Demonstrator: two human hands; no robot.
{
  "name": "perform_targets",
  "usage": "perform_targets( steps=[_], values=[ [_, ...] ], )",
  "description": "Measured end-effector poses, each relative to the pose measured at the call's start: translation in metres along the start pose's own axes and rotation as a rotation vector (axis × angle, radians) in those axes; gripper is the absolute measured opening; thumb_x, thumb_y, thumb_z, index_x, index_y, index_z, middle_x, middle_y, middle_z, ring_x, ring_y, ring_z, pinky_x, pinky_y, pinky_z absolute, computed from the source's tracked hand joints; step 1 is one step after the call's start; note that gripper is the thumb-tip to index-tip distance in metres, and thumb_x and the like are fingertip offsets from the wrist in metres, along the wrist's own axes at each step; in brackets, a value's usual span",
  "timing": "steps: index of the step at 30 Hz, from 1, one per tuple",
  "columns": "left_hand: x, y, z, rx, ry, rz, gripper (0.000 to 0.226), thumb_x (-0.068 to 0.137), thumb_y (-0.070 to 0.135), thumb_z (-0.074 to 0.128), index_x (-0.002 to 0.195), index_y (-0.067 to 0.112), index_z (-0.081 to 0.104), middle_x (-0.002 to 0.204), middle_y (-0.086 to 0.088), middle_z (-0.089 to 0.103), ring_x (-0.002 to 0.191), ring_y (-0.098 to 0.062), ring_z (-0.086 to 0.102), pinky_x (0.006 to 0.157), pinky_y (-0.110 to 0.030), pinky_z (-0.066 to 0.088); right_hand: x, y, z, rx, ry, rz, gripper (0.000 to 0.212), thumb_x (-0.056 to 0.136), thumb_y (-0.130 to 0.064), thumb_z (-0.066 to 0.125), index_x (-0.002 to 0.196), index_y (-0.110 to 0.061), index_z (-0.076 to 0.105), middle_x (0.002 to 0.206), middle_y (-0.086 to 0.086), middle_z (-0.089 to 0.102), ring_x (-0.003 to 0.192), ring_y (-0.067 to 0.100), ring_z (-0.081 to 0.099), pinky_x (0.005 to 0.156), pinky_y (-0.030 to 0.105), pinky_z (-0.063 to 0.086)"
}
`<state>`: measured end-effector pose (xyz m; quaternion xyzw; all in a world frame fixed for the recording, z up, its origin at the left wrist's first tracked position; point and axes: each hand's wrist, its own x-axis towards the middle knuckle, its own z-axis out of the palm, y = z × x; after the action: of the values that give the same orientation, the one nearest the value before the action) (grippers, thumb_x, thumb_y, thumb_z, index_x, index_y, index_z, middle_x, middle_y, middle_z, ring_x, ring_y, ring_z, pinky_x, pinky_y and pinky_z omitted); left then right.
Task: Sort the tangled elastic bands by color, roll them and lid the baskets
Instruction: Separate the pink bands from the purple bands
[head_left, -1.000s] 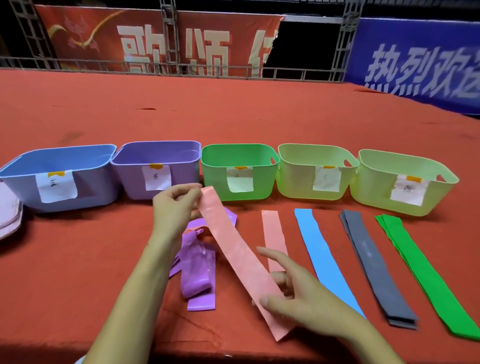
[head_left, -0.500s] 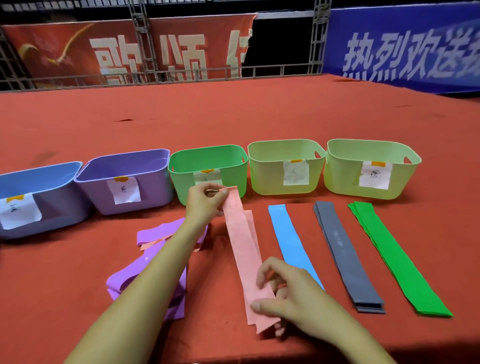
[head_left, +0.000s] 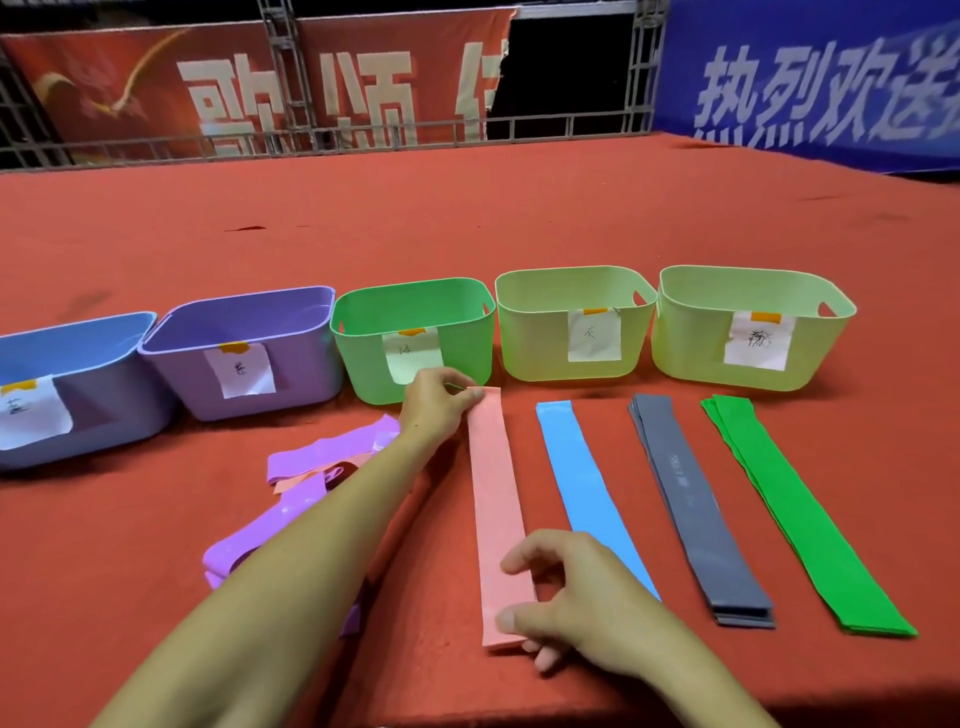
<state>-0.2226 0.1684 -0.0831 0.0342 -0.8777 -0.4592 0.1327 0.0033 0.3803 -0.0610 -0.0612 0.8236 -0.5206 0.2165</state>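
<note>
Two hands at opposite ends of one pink band (head_left: 496, 514): left hand (head_left: 439, 402) pinches the far end just before the green basket (head_left: 415, 345), right hand (head_left: 576, 603) pinches the near end between thumb and curled fingers, apparently to lay it straight and flat among the sorted strips. Left forearm extended far forward across the purple tangle (head_left: 306, 499); right wrist low over the table (head_left: 156, 571). Sorted strips, side by side to the right: blue band (head_left: 587, 493), grey bands (head_left: 696, 504) stacked, green bands (head_left: 795, 514) stacked. Unsorted: the purple tangle, with a scrap of pink in it, left of the pink band. Baskets, one row behind, each paper-labelled, none lidded: blue basket (head_left: 78, 358), purple basket (head_left: 244, 332), the green basket, two pale green baskets (head_left: 571, 301) (head_left: 753, 306). No band rolled yet.
</note>
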Motion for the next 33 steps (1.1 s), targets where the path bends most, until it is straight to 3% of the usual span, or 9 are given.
perform_targets(
  steps=[4,12,15,20,24,29,33],
  values=[
    [-0.001,-0.014,0.008,0.026,-0.007,-0.025,0.015,0.087,0.035,0.086,0.077,0.037,0.076,0.093,0.011,0.078,0.094,-0.017,0.072,0.087,-0.046,0.062,0.002,0.001,0.006,-0.117,0.035,0.002,0.038,0.085,-0.016,0.087,0.115,-0.024,0.064,0.124,0.000,0.050,0.061,0.023,0.077,0.063,0.033,0.064],
    [-0.005,-0.025,0.014,0.062,-0.033,-0.048,0.007,0.088,0.042,0.084,0.086,0.036,0.081,0.090,0.021,0.076,0.096,-0.010,0.070,0.081,-0.038,0.059,0.003,0.000,0.009,-0.224,0.044,0.028,0.038,0.087,-0.021,0.085,0.117,-0.026,0.062,0.120,-0.009,0.040,0.057,0.015,0.075,0.059,0.021,0.057],
    [-0.007,-0.021,0.014,0.119,-0.032,-0.056,0.006,0.089,0.042,0.083,0.085,0.038,0.079,0.094,0.020,0.077,0.098,-0.011,0.069,0.078,-0.035,0.056,0.002,-0.002,0.010,-0.262,0.049,0.043,0.039,0.087,-0.021,0.084,0.117,-0.026,0.061,0.117,-0.010,0.038,0.061,0.018,0.077,0.060,0.022,0.059],
    [-0.007,-0.015,0.014,0.182,-0.039,-0.083,0.006,0.088,0.042,0.083,0.085,0.037,0.080,0.091,0.017,0.076,0.097,-0.012,0.069,0.071,-0.030,0.049,0.002,-0.006,0.013,-0.399,0.073,0.047,0.043,0.085,-0.031,0.085,0.119,-0.030,0.059,0.115,-0.011,0.037,0.073,0.022,0.076,0.071,0.037,0.065],
    [-0.008,-0.014,0.013,0.213,-0.041,-0.080,0.010,0.087,0.046,0.084,0.086,0.038,0.079,0.093,0.016,0.076,0.098,-0.012,0.069,0.066,-0.029,0.044,0.000,-0.009,0.011,-0.619,0.070,0.040,0.053,0.082,-0.054,0.080,0.127,-0.041,0.056,0.122,-0.011,0.040,0.108,0.018,0.065,0.097,0.037,0.051],
    [-0.010,-0.014,0.011,0.269,-0.013,-0.003,0.028,0.087,0.048,0.082,0.107,0.031,0.073,0.107,0.011,0.077,0.104,-0.016,0.069,0.078,-0.033,0.052,0.000,-0.009,0.009,-0.666,0.064,-0.003,0.046,0.087,-0.059,0.071,0.127,-0.041,0.055,0.123,-0.010,0.040,0.112,0.016,0.063,0.099,0.035,0.048],
    [-0.018,-0.004,0.015,0.458,-0.026,0.077,0.030,0.096,0.039,0.071,0.114,0.020,0.056,0.104,-0.002,0.073,0.095,-0.032,0.065,0.073,-0.038,0.046,0.004,-0.009,0.009,-0.684,0.118,-0.058,0.029,0.098,-0.057,0.058,0.120,-0.038,0.059,0.120,-0.011,0.043,0.110,0.013,0.064,0.099,0.036,0.049]
  ],
)
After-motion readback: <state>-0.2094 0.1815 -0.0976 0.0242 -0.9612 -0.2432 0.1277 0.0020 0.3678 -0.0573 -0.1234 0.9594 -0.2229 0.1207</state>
